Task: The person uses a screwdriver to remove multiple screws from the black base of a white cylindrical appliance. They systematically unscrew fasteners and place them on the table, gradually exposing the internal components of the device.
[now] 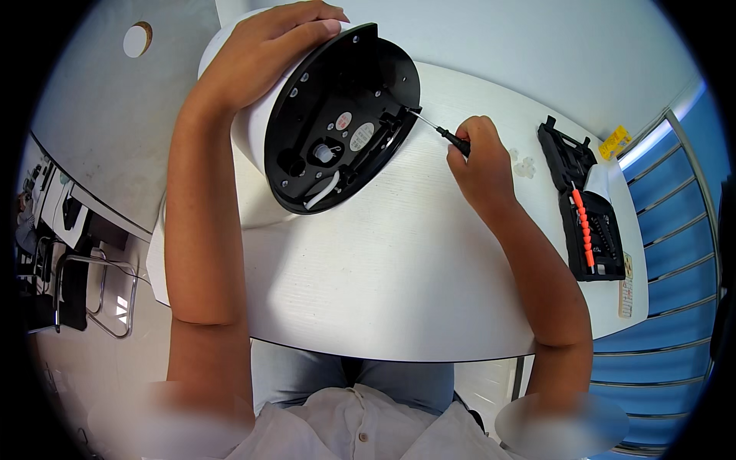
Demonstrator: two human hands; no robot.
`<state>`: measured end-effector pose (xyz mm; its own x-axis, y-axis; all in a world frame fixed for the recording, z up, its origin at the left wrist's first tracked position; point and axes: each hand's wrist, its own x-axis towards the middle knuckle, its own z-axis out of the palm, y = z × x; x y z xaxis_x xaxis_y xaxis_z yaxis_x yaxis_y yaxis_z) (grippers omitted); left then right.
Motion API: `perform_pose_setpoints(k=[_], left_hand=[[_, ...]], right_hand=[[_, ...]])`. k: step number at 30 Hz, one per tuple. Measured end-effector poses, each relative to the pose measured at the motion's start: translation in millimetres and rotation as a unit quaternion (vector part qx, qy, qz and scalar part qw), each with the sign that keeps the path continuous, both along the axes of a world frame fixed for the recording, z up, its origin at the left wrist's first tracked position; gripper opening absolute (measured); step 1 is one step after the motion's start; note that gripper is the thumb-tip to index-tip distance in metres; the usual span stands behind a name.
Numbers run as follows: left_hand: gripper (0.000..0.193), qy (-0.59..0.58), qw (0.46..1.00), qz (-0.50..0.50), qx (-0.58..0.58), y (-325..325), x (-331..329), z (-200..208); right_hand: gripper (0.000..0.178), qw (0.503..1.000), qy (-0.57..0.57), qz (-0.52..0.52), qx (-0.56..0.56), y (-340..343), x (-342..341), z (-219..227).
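Observation:
A white household appliance with a black oval underside (318, 115) lies tipped on the table, its base facing me. I cannot tell its exact kind. Screws, two round stickers and a white cord end show on the base. My left hand (280, 38) grips the appliance's upper edge, fingers curled over the rim. In my closed right hand (483, 157) is a screwdriver (454, 141) with a black handle and a thin metal shaft. Its tip reaches the right edge of the base, near a small slot; whether it sits in a screw is too small to tell.
An open black tool case (594, 222) with an orange flexible shaft (583, 230) lies on the white table (368, 284) at right. Nearby are small clear pieces (524, 166), a remote control (625, 287) and a yellow packet (615, 142). Metal railing (678, 241) stands beyond; chairs stand at left.

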<state>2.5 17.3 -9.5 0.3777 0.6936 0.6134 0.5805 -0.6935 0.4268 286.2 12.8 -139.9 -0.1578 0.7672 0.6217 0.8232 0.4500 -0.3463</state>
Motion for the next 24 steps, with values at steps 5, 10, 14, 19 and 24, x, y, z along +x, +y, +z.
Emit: perform_pose_setpoints(k=[5, 10, 14, 19, 24], left_hand=[[0.039, 0.002, 1.0, -0.009, -0.003, -5, 2, 2], [0.039, -0.002, 1.0, -0.003, -0.014, -5, 2, 3], [0.039, -0.003, 1.0, -0.013, 0.002, -1, -1, -1], [0.039, 0.006, 1.0, -0.002, -0.008, -5, 1, 3], [0.039, -0.008, 1.0, -0.004, -0.015, -5, 1, 2]], right_hand=[[0.011, 0.999, -0.006, -0.001, 0.037, 4, 4, -6], [0.01, 0.998, 0.039, -0.004, -0.039, 5, -1, -7], [0.016, 0.998, 0.054, 0.006, -0.016, -7, -9, -3], [0.02, 1.0, 0.024, 0.012, 0.003, 3, 1, -5], [0.018, 0.999, -0.029, -0.007, 0.017, 2, 2, 0]])
